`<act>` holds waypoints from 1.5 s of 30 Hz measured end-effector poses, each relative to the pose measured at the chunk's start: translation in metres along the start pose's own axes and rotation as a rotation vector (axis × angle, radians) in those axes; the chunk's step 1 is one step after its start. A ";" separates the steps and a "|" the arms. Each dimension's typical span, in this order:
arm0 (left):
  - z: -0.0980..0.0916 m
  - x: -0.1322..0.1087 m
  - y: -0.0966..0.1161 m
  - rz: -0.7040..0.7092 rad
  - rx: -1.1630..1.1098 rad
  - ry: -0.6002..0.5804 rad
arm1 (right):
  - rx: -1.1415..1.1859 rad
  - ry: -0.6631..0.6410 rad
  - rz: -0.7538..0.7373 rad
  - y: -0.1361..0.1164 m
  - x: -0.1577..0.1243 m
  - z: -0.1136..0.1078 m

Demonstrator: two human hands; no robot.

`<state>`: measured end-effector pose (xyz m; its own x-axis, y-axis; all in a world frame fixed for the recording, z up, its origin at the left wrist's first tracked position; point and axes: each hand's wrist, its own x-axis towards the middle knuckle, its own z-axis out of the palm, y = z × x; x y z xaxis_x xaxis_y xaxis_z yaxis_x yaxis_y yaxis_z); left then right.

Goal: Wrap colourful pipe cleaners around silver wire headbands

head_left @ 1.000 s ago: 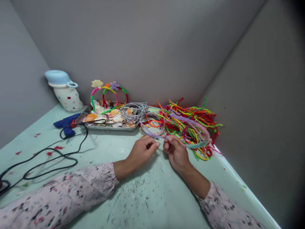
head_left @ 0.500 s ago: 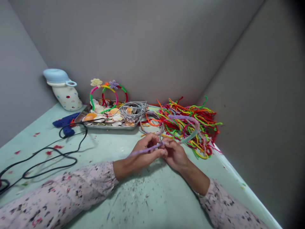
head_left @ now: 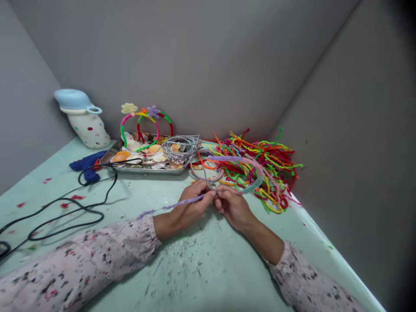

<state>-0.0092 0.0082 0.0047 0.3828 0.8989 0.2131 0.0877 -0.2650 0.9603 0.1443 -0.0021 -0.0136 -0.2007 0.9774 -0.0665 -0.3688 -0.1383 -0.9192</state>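
Near the middle of the worktop (head_left: 240,273), your two hands meet, fingertips almost touching. Your left hand (head_left: 192,209) is closed in a pinch, thumb against the fingers, on a fuzzy purple strand (head_left: 186,201); its loose tail runs across the back of that hand toward your left sleeve (head_left: 130,242). Your right hand (head_left: 234,207) is pinched too, gripping the end of a wrapped hoop (head_left: 258,177) right beside the left fingertips. The hoop, banded lilac, pink and teal, curves up and away from you, in front of the heap of coloured pipe cleaners (head_left: 279,158), partly covering it.

Just beyond your hands lie some loose loops (head_left: 221,176). Behind and to the left, a metal tray (head_left: 146,171) holds shells (head_left: 156,150), a coil of grey wire (head_left: 182,149) and two upright rings (head_left: 158,129) topped with flowers. Left of the tray you have a blue glue gun (head_left: 89,164), a black cord (head_left: 107,197) looping toward you, and a bottle (head_left: 87,128) with a light-blue cap, leaning slightly.
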 end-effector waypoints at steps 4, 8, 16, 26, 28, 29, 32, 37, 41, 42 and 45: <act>-0.001 0.003 -0.005 0.020 -0.040 -0.044 | -0.102 0.048 -0.016 0.001 -0.001 0.004; 0.000 0.006 -0.007 -0.021 -0.098 -0.018 | -0.219 0.092 -0.069 0.000 -0.003 0.006; 0.000 0.007 -0.001 -0.123 -0.134 0.014 | -0.398 0.102 -0.109 -0.005 -0.007 0.013; 0.001 0.010 -0.002 -0.198 -0.228 0.073 | -0.513 0.083 -0.123 -0.001 -0.006 0.012; 0.001 0.011 -0.003 -0.208 -0.217 0.090 | -0.542 0.087 -0.134 0.001 -0.006 0.012; 0.001 0.011 -0.003 -0.216 -0.214 0.095 | -0.551 0.092 -0.136 0.001 -0.005 0.011; 0.001 0.012 -0.006 -0.243 -0.200 0.122 | -0.576 0.112 -0.139 0.003 -0.005 0.011; 0.001 0.013 -0.012 -0.247 -0.175 0.133 | -0.616 0.119 -0.166 0.006 -0.006 0.011; 0.001 0.013 -0.012 -0.243 -0.188 0.132 | -0.615 0.139 -0.170 0.008 -0.006 0.011; 0.001 0.013 -0.012 -0.247 -0.193 0.135 | -0.620 0.145 -0.169 0.009 -0.006 0.011; 0.002 0.013 -0.008 -0.282 -0.228 0.131 | -0.640 0.154 -0.168 0.009 -0.006 0.010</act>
<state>-0.0032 0.0213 -0.0005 0.2511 0.9662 -0.0582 -0.0395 0.0703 0.9967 0.1330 -0.0112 -0.0176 -0.0384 0.9955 0.0865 0.2356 0.0931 -0.9674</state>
